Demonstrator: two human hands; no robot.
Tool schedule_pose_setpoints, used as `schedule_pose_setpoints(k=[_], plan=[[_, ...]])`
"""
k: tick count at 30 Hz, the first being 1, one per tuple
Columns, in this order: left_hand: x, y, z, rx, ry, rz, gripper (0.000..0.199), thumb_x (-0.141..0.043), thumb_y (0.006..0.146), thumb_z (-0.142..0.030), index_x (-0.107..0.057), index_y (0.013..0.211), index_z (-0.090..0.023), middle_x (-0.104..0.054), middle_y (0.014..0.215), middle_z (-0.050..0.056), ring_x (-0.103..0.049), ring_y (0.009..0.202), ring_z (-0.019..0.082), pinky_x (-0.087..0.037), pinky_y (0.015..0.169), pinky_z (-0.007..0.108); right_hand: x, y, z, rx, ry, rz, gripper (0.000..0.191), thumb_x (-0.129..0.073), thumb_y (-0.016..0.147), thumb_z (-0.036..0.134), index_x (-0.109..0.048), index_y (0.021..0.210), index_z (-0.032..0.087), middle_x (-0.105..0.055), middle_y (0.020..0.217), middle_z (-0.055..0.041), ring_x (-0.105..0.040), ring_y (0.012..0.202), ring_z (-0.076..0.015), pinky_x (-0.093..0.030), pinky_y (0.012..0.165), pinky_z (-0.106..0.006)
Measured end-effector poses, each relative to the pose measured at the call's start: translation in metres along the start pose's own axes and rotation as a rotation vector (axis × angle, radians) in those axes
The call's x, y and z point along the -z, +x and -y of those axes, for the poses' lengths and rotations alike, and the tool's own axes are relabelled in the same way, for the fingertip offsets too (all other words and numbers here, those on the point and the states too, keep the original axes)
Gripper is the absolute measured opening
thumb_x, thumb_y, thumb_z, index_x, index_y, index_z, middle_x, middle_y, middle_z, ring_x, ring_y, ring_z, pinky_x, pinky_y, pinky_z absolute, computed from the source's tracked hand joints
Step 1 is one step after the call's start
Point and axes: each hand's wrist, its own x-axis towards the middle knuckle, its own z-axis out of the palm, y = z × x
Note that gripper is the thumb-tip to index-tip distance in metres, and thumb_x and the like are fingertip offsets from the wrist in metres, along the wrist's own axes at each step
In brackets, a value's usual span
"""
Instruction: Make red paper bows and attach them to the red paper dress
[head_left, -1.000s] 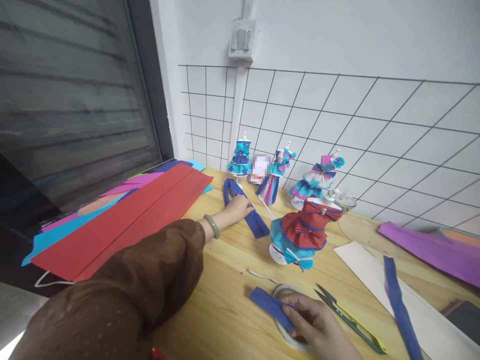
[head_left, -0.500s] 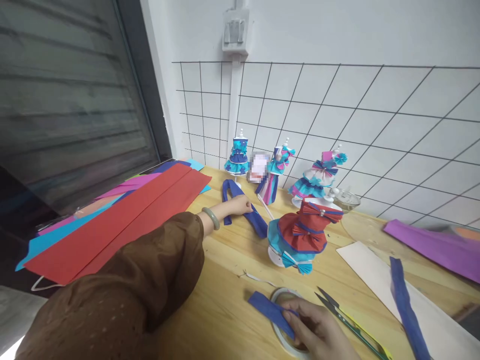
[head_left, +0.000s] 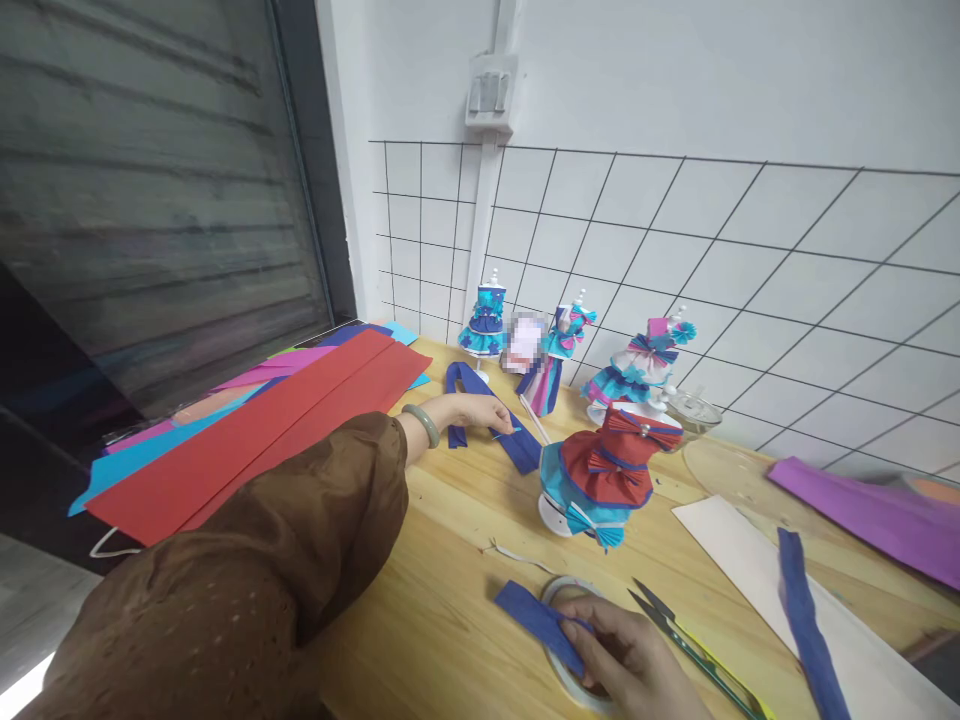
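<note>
My right hand (head_left: 626,650) is closed on a short blue crepe paper strip (head_left: 536,622), pinched between thumb and fingers above a roll of tape (head_left: 553,668). My left hand (head_left: 486,412) reaches across the table with its fingertips pinched together over a long folded blue paper strip (head_left: 517,447). A thin turquoise sliver shows at those fingertips; whether it is held I cannot tell. Just right of the left hand stands a small dress form in a red and turquoise paper dress (head_left: 611,465). Green and yellow scissors (head_left: 697,650) lie beside my right hand.
Three more dressed forms stand by the grid wall: a blue one (head_left: 484,325), a striped one (head_left: 551,365) and a ruffled one (head_left: 637,360). Red paper sheets (head_left: 262,430) lie left. A white sheet (head_left: 739,545), another blue strip (head_left: 806,610) and purple paper (head_left: 855,510) lie right.
My left hand has shifted slightly right and down along the long blue strip, and the turquoise sliver now shows at its fingertips. My right hand keeps hold of its strip. The view has tilted slightly.
</note>
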Motion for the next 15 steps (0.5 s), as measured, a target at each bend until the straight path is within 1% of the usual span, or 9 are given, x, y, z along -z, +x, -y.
schedule_pose_setpoints(k=[4,6,8,10,11,12,13,14,15], plan=[[0.003,-0.009,-0.008,0.014,-0.002,-0.067,0.015,-0.063,0.065,-0.029,-0.06,0.062,-0.015,-0.058,0.062,0.0,-0.051,0.06,0.011,-0.041,0.064,0.025,0.001,0.0,0.001,0.01,-0.016,-0.008,0.04,-0.044,0.081,0.05,-0.064,0.08,0.016,-0.048,0.06,-0.0002,-0.044,0.052,-0.0116,-0.038,0.049,-0.021],[0.008,-0.024,-0.015,0.021,0.003,-0.098,0.017,-0.062,0.066,-0.031,-0.058,0.061,-0.015,-0.057,0.06,0.0,-0.052,0.059,0.011,-0.042,0.063,0.025,0.001,0.0,0.001,0.01,-0.03,-0.009,0.04,-0.043,0.081,0.051,-0.064,0.079,0.017,-0.046,0.059,0.0003,-0.043,0.052,-0.0117,-0.038,0.05,-0.021],[0.012,-0.048,-0.023,0.026,0.005,-0.113,0.017,-0.06,0.067,-0.031,-0.056,0.062,-0.015,-0.058,0.062,0.0,-0.053,0.059,0.011,-0.042,0.062,0.024,0.001,-0.001,0.001,0.016,-0.033,-0.014,0.04,-0.044,0.081,0.05,-0.064,0.078,0.016,-0.046,0.058,0.0006,-0.042,0.052,-0.0114,-0.037,0.05,-0.021],[0.013,-0.083,-0.03,0.04,-0.004,-0.087,0.018,-0.056,0.071,-0.032,-0.054,0.065,-0.015,-0.06,0.065,0.002,-0.055,0.059,0.011,-0.043,0.06,0.024,0.001,-0.002,0.0,0.024,-0.02,-0.026,0.039,-0.045,0.081,0.049,-0.064,0.077,0.016,-0.046,0.058,0.0006,-0.042,0.052,-0.0113,-0.037,0.049,-0.021],[0.011,-0.105,-0.033,0.057,-0.017,-0.045,0.018,-0.053,0.073,-0.032,-0.053,0.067,-0.015,-0.061,0.065,0.002,-0.056,0.059,0.012,-0.043,0.058,0.024,0.001,-0.002,0.0,0.026,-0.009,-0.033,0.038,-0.045,0.081,0.049,-0.065,0.078,0.016,-0.046,0.058,0.0006,-0.042,0.052,-0.0112,-0.037,0.049,-0.021],[0.008,-0.128,-0.035,0.097,-0.048,0.028,0.019,-0.048,0.076,-0.033,-0.052,0.069,-0.016,-0.061,0.064,0.002,-0.056,0.058,0.012,-0.043,0.058,0.024,0.0,-0.003,-0.001,0.024,0.003,-0.04,0.038,-0.046,0.08,0.049,-0.065,0.078,0.017,-0.047,0.058,0.0005,-0.042,0.052,-0.0112,-0.037,0.048,-0.021],[0.003,-0.154,-0.037,0.142,-0.061,0.103,0.02,-0.045,0.078,-0.034,-0.052,0.069,-0.017,-0.061,0.063,0.002,-0.056,0.058,0.012,-0.044,0.059,0.024,0.0,-0.003,-0.002,0.022,0.013,-0.047,0.037,-0.046,0.08,0.049,-0.065,0.079,0.017,-0.048,0.059,0.0003,-0.042,0.051,-0.0111,-0.037,0.048,-0.021],[-0.004,-0.18,-0.037,0.184,-0.069,0.146,0.022,-0.042,0.079,-0.034,-0.052,0.068,-0.018,-0.06,0.06,0.001,-0.055,0.056,0.012,-0.044,0.058,0.024,0.0,-0.003,-0.003,0.018,0.02,-0.054,0.037,-0.047,0.079,0.049,-0.065,0.078,0.017,-0.049,0.059,0.0001,-0.043,0.051,-0.0112,-0.038,0.047,-0.021],[-0.013,-0.206,-0.036,0.234,-0.09,0.158,0.021,-0.041,0.079,-0.033,-0.052,0.068,-0.019,-0.059,0.058,0.0,-0.054,0.054,0.012,-0.043,0.056,0.024,-0.001,-0.003,-0.004,0.015,0.024,-0.058,0.037,-0.048,0.079,0.05,-0.065,0.077,0.017,-0.05,0.06,-0.0001,-0.043,0.051,-0.0112,-0.038,0.047,-0.021]])
